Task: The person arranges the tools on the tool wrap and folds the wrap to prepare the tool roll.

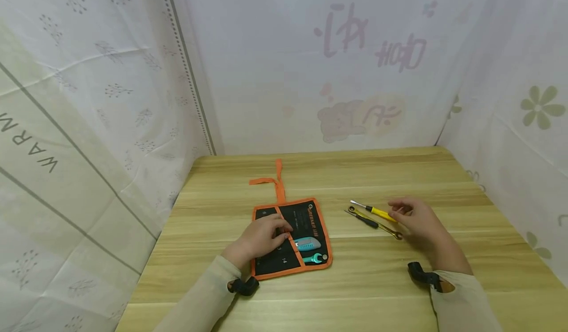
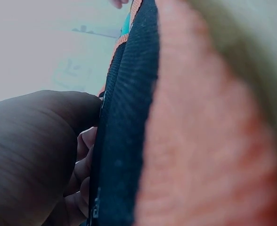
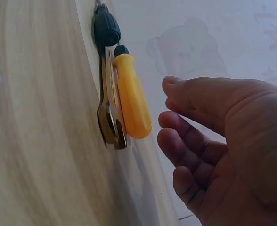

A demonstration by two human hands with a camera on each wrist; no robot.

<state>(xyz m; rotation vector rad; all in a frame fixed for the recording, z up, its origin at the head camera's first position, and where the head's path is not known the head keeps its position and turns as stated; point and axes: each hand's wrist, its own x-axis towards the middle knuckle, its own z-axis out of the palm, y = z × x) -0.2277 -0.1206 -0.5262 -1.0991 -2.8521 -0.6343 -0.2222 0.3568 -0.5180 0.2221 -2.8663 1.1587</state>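
Observation:
A black tool pouch with orange edging (image 1: 328, 233) lies spread on the table. My left hand (image 1: 264, 236) rests on it with loosely bent fingers, its thumb (image 2: 82, 106) touching the cloth by the pocket edge. From the pocket stick out a teal utility knife (image 1: 307, 244) and a teal open-ended wrench (image 1: 314, 258). My right hand (image 1: 417, 218) hovers beside a yellow-handled screwdriver (image 3: 133, 103), fingers loosely bent and a gap between them. Alongside it lie a black-handled screwdriver (image 1: 367, 220) and a gold-coloured wrench (image 3: 109, 117) with a ring end.
An orange tie strap (image 1: 279, 186) runs from the pouch toward the back of the wooden table (image 1: 355, 292). Patterned cloth curtains (image 1: 266, 75) hang behind the table and along both sides. Black bands (image 1: 244, 286) sit at both wrists.

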